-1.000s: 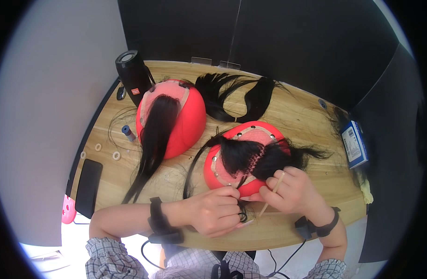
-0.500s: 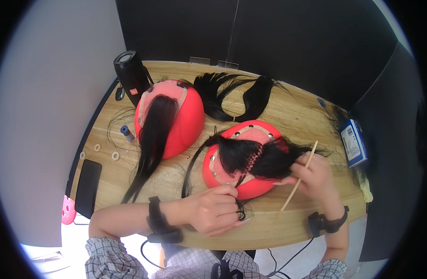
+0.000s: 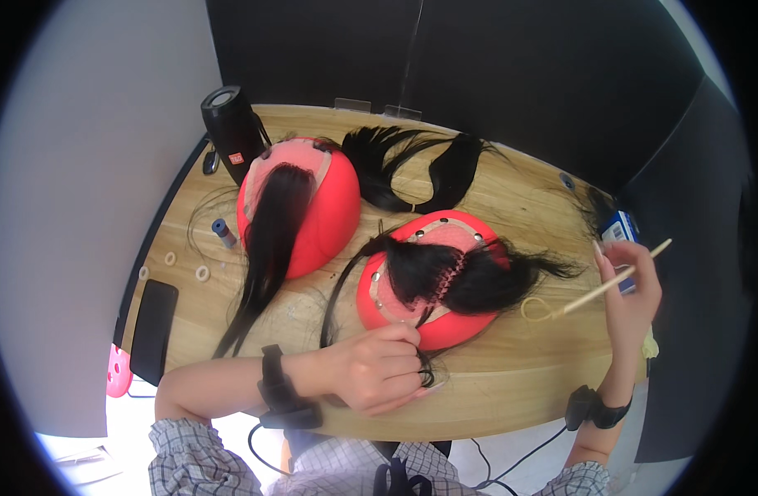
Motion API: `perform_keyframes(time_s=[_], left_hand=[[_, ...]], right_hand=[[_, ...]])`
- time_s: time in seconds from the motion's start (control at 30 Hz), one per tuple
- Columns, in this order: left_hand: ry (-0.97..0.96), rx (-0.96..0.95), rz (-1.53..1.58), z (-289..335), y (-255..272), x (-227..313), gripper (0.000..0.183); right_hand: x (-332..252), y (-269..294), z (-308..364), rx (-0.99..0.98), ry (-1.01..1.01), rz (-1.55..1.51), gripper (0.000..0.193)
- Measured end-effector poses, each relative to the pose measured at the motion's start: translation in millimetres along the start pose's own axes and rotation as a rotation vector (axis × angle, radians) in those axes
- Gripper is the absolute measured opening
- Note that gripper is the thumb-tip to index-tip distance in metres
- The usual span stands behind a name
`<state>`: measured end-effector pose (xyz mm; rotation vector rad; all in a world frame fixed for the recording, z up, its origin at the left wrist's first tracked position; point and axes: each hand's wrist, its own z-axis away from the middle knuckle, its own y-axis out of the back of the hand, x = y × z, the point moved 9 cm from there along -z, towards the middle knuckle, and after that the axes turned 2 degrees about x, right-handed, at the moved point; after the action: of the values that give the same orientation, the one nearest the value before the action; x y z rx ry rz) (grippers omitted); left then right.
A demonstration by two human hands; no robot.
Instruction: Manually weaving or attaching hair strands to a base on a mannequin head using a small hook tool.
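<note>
A red head form (image 3: 474, 326) carries a pale mesh cap with black hair parted to both sides, pinned along its edge. At its near edge my left hand (image 3: 379, 369) is closed on a thin lock of black hair (image 3: 429, 378). My right hand (image 3: 635, 289) is raised to the right, apart from the form, and holds a thin wooden stick (image 3: 598, 291). A pale loop (image 3: 536, 310) shows at the stick's lower end. Loose hair (image 3: 511, 277) fans out from the cap's right side. Fingers hide the exact grip of each hand.
A second red head form (image 3: 333, 215) with a long black hair piece stands to the left. Behind lie a tied hair bundle (image 3: 457, 174) and a black cylindrical speaker (image 3: 230, 132). Small rings (image 3: 202, 273), a phone (image 3: 154, 326) and a blue-white box (image 3: 622, 227) sit around.
My right hand has moved right and slightly up, away from the hair, with the stick now slanting and its loop showing. My left hand stays at the near edge, holding the lock.
</note>
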<state>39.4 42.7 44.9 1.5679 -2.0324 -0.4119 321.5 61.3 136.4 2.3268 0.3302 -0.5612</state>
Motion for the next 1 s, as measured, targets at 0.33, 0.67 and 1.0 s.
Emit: perform_keyframes(time_s=[0.33,0.67,1.0], left_hand=[[-0.003,0.008,0.023,2.4,-0.8,-0.4,0.011],[-0.022,0.026,0.035,3.9,-0.2,0.6,0.016],[-0.037,0.053,0.051,2.6,1.1,0.7,0.024]], right_hand=[[-112.0,-87.5,77.1,-0.474,0.448,-0.168,0.035],[-128.6,-103.5,76.8,-0.497,0.422,-0.062,0.032],[-112.7,-107.5,69.8,-0.524,0.301,-0.068,0.027]])
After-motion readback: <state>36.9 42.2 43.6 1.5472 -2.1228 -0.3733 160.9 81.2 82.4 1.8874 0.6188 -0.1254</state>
